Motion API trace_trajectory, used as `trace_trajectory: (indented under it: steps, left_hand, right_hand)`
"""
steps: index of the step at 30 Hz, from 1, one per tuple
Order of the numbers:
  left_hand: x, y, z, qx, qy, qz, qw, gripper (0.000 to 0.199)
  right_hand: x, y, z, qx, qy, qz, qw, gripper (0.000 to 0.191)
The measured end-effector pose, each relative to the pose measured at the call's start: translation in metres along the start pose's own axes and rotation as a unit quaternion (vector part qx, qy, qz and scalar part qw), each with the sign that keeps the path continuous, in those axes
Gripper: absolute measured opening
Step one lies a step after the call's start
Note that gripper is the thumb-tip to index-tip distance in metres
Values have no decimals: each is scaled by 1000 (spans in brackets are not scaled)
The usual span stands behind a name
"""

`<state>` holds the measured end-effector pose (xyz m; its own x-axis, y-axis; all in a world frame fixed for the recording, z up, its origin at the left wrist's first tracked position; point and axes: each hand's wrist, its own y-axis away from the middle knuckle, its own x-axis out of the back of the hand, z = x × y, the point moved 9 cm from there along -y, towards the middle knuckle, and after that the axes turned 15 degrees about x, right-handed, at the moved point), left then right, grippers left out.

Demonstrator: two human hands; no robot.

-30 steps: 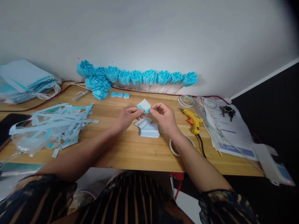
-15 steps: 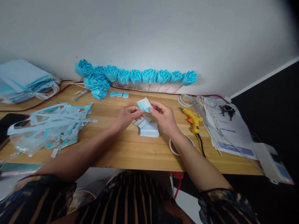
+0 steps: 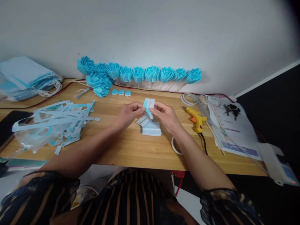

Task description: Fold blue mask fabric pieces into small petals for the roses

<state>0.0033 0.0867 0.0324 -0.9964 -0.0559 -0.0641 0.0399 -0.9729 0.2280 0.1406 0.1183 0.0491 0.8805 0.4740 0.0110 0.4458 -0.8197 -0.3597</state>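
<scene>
Between both hands is a small blue-and-white fabric piece (image 3: pixel 149 104), partly folded over and held upright above the table. My left hand (image 3: pixel 132 114) pinches its left edge with thumb and fingers. On the opposite side, my right hand (image 3: pixel 165 115) grips the right edge the same way. Just below lies a stack of pale fabric squares (image 3: pixel 152 129), with a loose piece (image 3: pixel 143 121) leaning on its upper left. Three small folded blue pieces (image 3: pixel 121 92) sit in a row farther back.
Blue fabric flowers (image 3: pixel 152 73) on sticks line the wall. Cut strips (image 3: pixel 67 122) pile up at left near a bagged fabric stack (image 3: pixel 25 75) and a phone (image 3: pixel 14 125). A yellow glue gun (image 3: pixel 198 118), tape roll (image 3: pixel 175 147), papers (image 3: pixel 236 128) and keys (image 3: pixel 232 110) lie at right.
The fabric piece has been turned in my fingers and now stands more upright, with a blue fold along its left side. The view has shifted slightly.
</scene>
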Motion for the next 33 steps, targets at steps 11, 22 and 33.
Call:
trace_trajectory:
  steps: [11, 22, 33]
  left_hand:
    - [1, 0, -1, -1, 22, -3, 1000, 26]
    - [-1, 0, -5, -5, -9, -3, 1000, 37]
    - [-9, 0, -10, 39, -36, -31, 998, 30]
  right_hand:
    - [3, 1, 4, -4, 24, 5, 1000, 29]
    - [3, 2, 12, -23, 11, 25, 999, 30]
    - [13, 0, 3, 30, 57, 37, 997, 26]
